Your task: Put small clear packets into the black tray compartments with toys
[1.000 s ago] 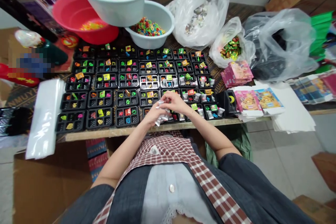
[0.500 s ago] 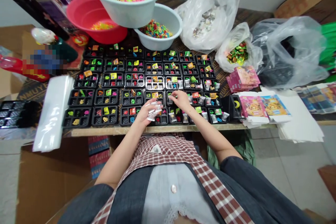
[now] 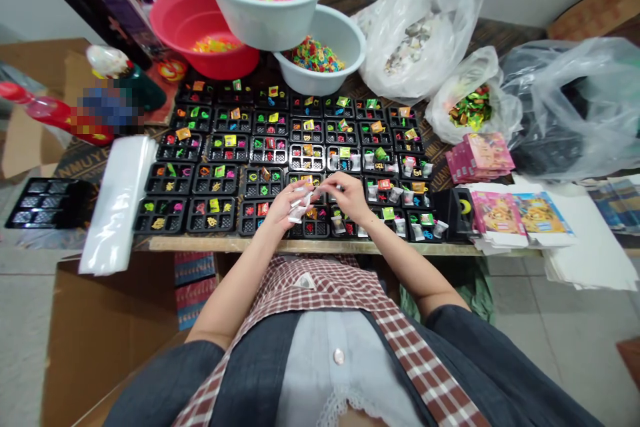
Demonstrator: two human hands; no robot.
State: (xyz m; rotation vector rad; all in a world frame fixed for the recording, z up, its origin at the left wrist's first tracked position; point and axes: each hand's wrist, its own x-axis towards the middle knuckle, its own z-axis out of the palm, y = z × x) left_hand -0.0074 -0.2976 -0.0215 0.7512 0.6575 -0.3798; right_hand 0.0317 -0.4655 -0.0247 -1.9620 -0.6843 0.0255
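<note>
The white packets (image 3: 299, 211) look light, soft and slippery, best pinched at one end. They sit above the black trays (image 3: 225, 223), in the left hand's (image 3: 280, 209) loosely curled fingers. Over the trays the right hand (image 3: 349, 197) bends inward, fingertips bunched; whether they grip a packet, I cannot tell.

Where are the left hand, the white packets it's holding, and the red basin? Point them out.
left hand (image 3: 280, 209), head view, back of the hand
white packets (image 3: 298, 211), head view, middle of the held bunch
red basin (image 3: 183, 13), head view, bare inner wall
</note>
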